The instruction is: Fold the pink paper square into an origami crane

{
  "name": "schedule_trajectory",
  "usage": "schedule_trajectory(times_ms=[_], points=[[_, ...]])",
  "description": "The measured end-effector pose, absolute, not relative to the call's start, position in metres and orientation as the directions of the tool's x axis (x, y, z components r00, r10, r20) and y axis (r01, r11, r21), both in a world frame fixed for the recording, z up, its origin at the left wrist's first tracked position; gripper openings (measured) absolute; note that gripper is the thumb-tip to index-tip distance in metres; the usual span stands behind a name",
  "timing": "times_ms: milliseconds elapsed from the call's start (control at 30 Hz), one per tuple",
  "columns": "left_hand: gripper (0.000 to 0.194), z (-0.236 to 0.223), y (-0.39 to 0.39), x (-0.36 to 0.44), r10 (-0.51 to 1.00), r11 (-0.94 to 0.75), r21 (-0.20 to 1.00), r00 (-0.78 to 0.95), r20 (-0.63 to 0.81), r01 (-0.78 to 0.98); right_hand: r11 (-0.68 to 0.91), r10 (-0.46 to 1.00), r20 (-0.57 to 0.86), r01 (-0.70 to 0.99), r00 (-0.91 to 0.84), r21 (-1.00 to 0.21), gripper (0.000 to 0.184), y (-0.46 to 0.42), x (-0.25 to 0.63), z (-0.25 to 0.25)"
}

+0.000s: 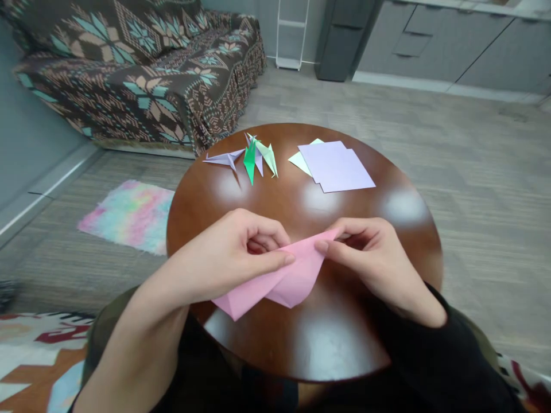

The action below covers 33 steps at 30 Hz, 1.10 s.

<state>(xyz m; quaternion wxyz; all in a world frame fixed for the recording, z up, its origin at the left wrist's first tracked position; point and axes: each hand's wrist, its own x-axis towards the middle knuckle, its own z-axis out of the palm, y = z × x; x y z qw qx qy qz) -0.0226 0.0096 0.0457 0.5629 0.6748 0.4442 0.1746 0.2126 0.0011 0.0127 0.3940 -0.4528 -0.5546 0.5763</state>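
Observation:
A partly folded sheet of pink origami paper (297,281) is held above the near half of the round brown table. My left hand (245,246) pinches it near the middle of its upper edge, thumb on top and fingers curled behind. At the paper's upper right corner, my right hand (365,246) grips it between thumb and fingers. Creases run across the paper, and its lower part hangs in a loose bulge. The left end of the sheet passes below my left wrist and comes to a point.
Folded paper cranes, a purple one (224,159) and a green one (250,162) among them, lie at the table's far left. A stack of purple sheets (338,166) overlaps pale green paper (300,163) at the far right. Beyond the glossy table (275,198) stands a covered sofa (172,86).

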Motion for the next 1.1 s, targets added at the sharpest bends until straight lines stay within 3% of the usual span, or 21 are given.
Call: schedule_trajectory(times_ms=[200,433,1100], points=[[0.021,0.0465,0.0082,-0.0213,0.808,0.011,0.91,0.532,-0.252,0.414,-0.081,0.921,-0.097,0.058,-0.376,-0.995,0.002,-0.0007,0.2111,0.0146],[0.019,0.0455,0.0078,-0.0208,0.798,0.001,0.919,0.553,-0.238,0.394,-0.087,0.927,-0.119,0.105,-0.356,-0.991,0.021,-0.0014,0.2117,0.0123],[0.016,0.046,0.0063,-0.0214,0.774,-0.016,0.9,0.576,-0.264,0.435,-0.125,0.926,-0.162,0.128,-0.341,-0.984,0.034,-0.002,0.2113,0.0118]])
